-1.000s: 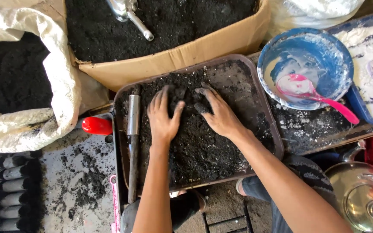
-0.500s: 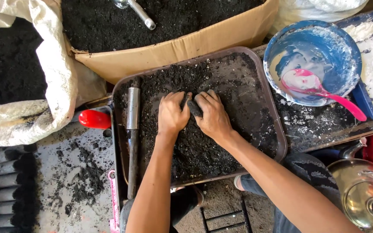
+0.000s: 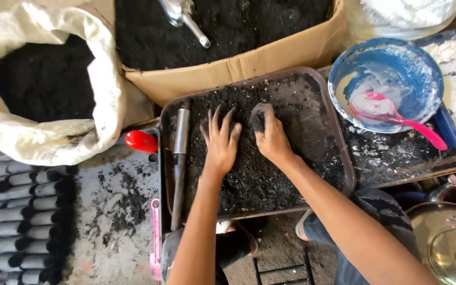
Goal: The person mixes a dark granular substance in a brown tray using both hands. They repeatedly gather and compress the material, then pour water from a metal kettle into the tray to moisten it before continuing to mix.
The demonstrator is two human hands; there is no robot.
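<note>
1. We see the clump of black powder (image 3: 260, 119) in the upper middle of the frame, cupped in the right hand (image 3: 272, 138), whose fingers curl closed around it; the clump sits above the palm, toward the top edge of the tray (image 3: 344, 158).
2. Our left hand (image 3: 220, 142) lies just left of it, fingers spread open and pressed flat on the loose black powder (image 3: 254, 179) in the tray, thumb nearest the clump.
3. Both forearms rise from the bottom of the frame, the right one slanting in from the lower right.
4. A metal tube (image 3: 179, 163) lies along the tray's left side, its long axis running top to bottom, just left of the left hand and apart from it.
</note>
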